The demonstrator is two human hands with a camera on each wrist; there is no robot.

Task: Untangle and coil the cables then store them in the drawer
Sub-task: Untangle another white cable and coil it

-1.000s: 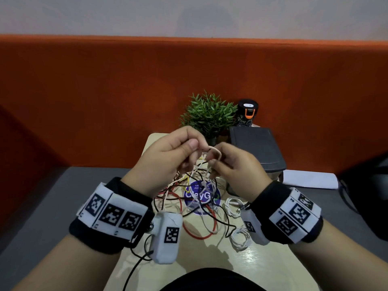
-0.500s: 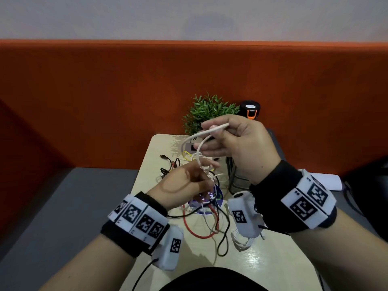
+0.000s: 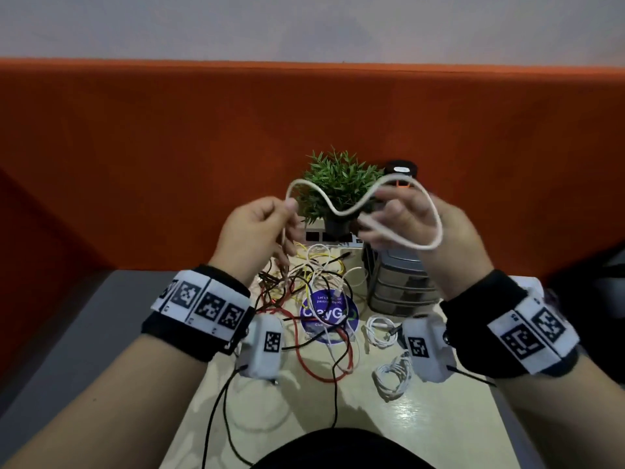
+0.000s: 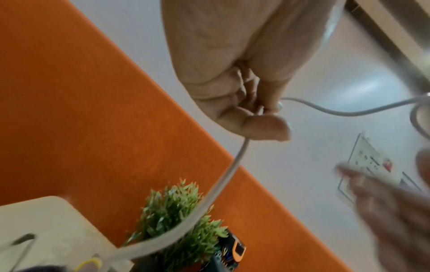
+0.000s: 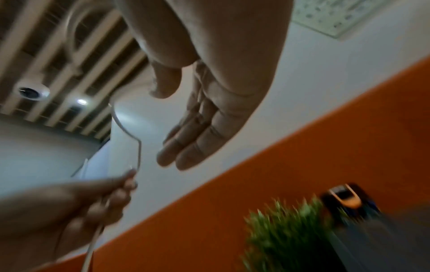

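Note:
My left hand (image 3: 287, 211) pinches a white cable (image 3: 338, 213) between thumb and fingers, raised in front of the plant. From that pinch the cable sags, then loops round the back of my right hand (image 3: 382, 218), whose fingers are straight. The left wrist view shows my left hand (image 4: 267, 117) pinching the white cable (image 4: 232, 165), which hangs down toward the table. In the right wrist view my right hand (image 5: 184, 127) is spread, with the white cable (image 5: 138, 147) beside it. A tangle of cables (image 3: 314, 282) lies on the table below. The grey drawer unit (image 3: 399, 282) stands at the right, its drawers closed.
Two coiled white cables (image 3: 380, 333) (image 3: 392, 377) lie in front of the drawer unit. A potted plant (image 3: 338, 187), a black and orange device (image 3: 400, 169) and a white power strip (image 3: 324, 236) stand at the back of the beige table (image 3: 422, 428). An orange wall runs behind it.
My left hand rose from the tangle and now pinches the white cable high up. My right hand went from gripping the cable to straight fingers with the cable looped round it.

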